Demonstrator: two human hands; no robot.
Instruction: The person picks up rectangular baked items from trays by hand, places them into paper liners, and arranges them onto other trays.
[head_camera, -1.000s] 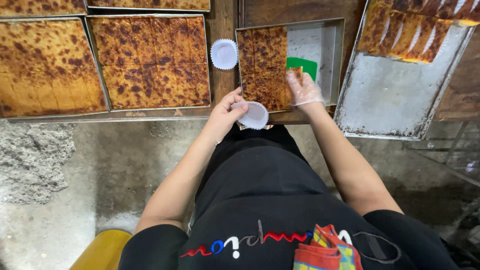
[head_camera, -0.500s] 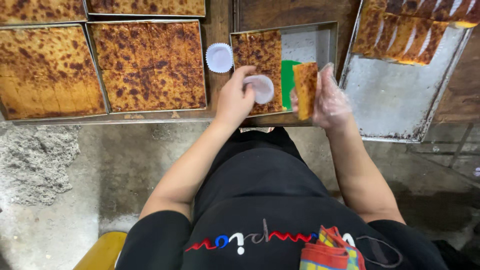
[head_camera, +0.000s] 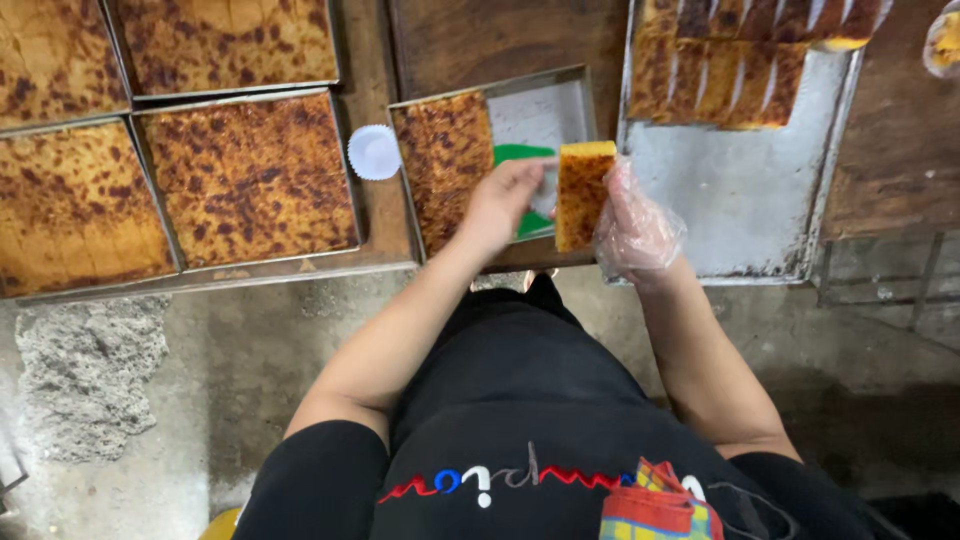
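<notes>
My right hand (head_camera: 638, 228), in a clear plastic glove, holds a rectangular slice of browned yellow cake (head_camera: 583, 196) upright over the front edge of a small metal tray (head_camera: 560, 92). My left hand (head_camera: 500, 200) is bare and pressed against the slice's left side. It grips a white paper liner (head_camera: 545, 197), mostly hidden by the fingers. The small tray holds a slab of browned cake (head_camera: 445, 165) on its left half. A green scraper (head_camera: 518, 156) lies on the tray's bare floor behind my left hand.
Another white paper liner (head_camera: 374, 152) lies on the wooden table between trays. Large trays of uncut browned cake (head_camera: 245, 175) fill the left. A big metal tray (head_camera: 745, 200) at right holds several cut slices (head_camera: 740, 60) along its far end. Below is concrete floor.
My right hand lifted a slice out of the small tray and brought it toward me. My left hand carried the white liner rightward to meet the slice.
</notes>
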